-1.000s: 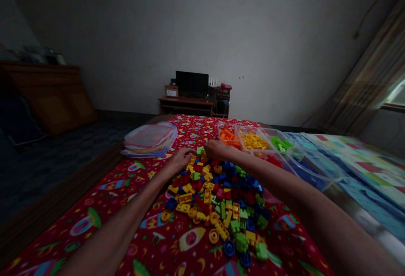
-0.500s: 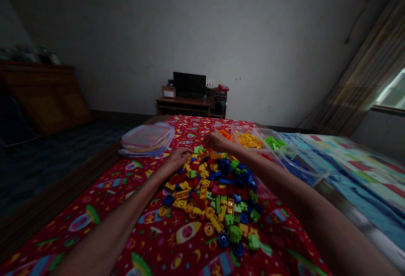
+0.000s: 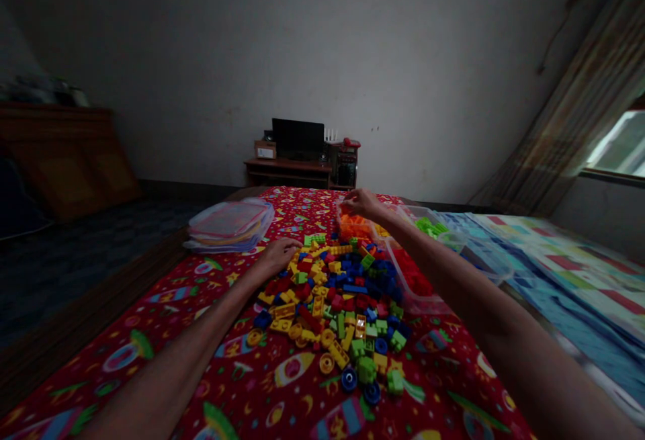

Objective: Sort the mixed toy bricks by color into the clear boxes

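Note:
A heap of mixed toy building bricks [image 3: 322,292], yellow, blue, red and green, lies on the red patterned cloth [image 3: 242,386]. My left hand [image 3: 279,255] rests at the heap's upper left edge, fingers loosely stretched out and nothing seen in them. Over a clear box of orange bricks [image 3: 355,226] hovers my right hand [image 3: 363,205], its fingers bent down and drawn together. Whatever the right fingers hold is too small and dark to make out. A clear box of red bricks [image 3: 410,272] stands right of the heap, partly behind my right forearm.
A clear box with green bricks [image 3: 431,227] and another with blue pieces [image 3: 478,258] stand further right. Stacked clear lids [image 3: 229,225] lie on the left. Beyond the cloth are a desk with a monitor [image 3: 298,139] and a wooden cabinet [image 3: 65,158].
My right hand has moved from the heap's far edge up and right, over the orange bricks. The left hand stays by the heap. The view has shifted slightly.

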Motion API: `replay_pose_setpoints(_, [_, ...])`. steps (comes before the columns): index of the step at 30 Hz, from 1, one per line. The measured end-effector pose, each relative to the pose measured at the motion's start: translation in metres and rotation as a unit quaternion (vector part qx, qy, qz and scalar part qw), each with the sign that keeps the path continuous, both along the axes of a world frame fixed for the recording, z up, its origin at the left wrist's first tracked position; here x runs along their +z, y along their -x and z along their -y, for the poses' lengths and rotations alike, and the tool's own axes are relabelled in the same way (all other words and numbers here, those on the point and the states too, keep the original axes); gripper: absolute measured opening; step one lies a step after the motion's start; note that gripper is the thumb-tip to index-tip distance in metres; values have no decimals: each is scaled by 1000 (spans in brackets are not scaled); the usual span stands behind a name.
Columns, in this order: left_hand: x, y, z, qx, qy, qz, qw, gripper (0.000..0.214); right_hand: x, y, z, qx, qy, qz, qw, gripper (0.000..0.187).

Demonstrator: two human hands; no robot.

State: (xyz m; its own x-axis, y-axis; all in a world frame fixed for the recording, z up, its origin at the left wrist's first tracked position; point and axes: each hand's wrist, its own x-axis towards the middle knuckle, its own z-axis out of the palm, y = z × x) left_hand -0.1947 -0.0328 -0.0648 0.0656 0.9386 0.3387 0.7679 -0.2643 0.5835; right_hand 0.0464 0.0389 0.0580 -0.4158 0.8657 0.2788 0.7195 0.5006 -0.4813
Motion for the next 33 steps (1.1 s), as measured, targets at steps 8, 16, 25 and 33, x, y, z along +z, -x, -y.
replay_pose_setpoints(8, [-1,1,0,2,-10,-1,1000,39,-3,-18,19,-13,-80,301,950,28])
replay_pose_setpoints(16, [-1,1,0,0,-25,-35,999,42,-33,-27,16,-1,-2,425,905,27])
replay_pose_setpoints(25, [-4,3,-2,-3,-33,-20,999,39,-19,-34,22,19,-24,410,912,31])
replay_pose_setpoints(33, [-2,0,-1,-4,-24,5,1000,38,2,-48,19,103,101,285,948,28])
